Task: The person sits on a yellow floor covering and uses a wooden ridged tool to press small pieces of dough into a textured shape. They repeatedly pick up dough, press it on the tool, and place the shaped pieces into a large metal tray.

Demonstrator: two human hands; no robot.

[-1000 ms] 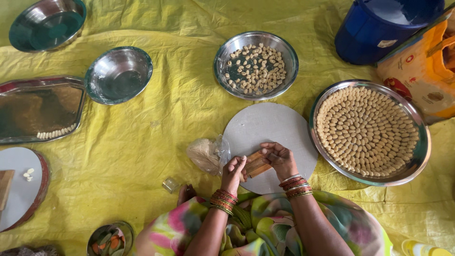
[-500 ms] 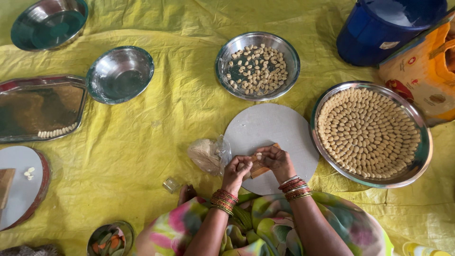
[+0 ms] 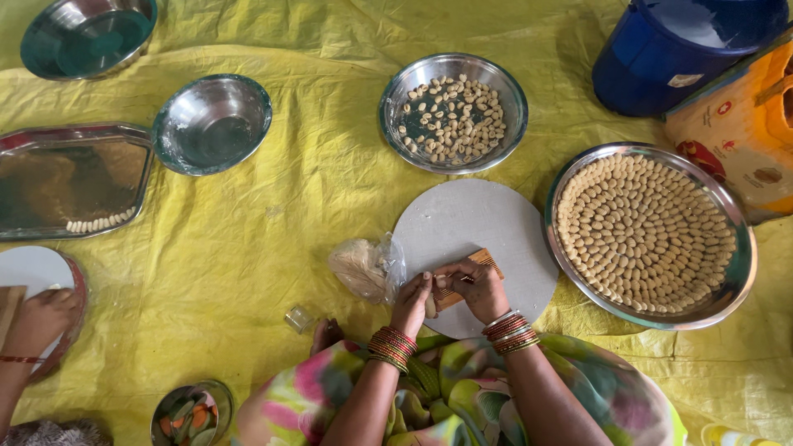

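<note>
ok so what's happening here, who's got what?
A person sits on a yellow sheet, both hands on a small ridged wooden tool lying on a round white board. The left hand pinches a pale dough piece against it; the right hand steadies the tool. A steel plate to the right is packed with shaped pieces in rings; a steel bowl ahead holds loose ones. Another person's hand rests at the left edge.

A home floor set up for making food: a yellow sheet (image 3: pixel 248 248) spread out, steel bowls (image 3: pixel 211 124) and trays (image 3: pixel 727 285) of shaped dough pieces (image 3: pixel 644 231).
</note>
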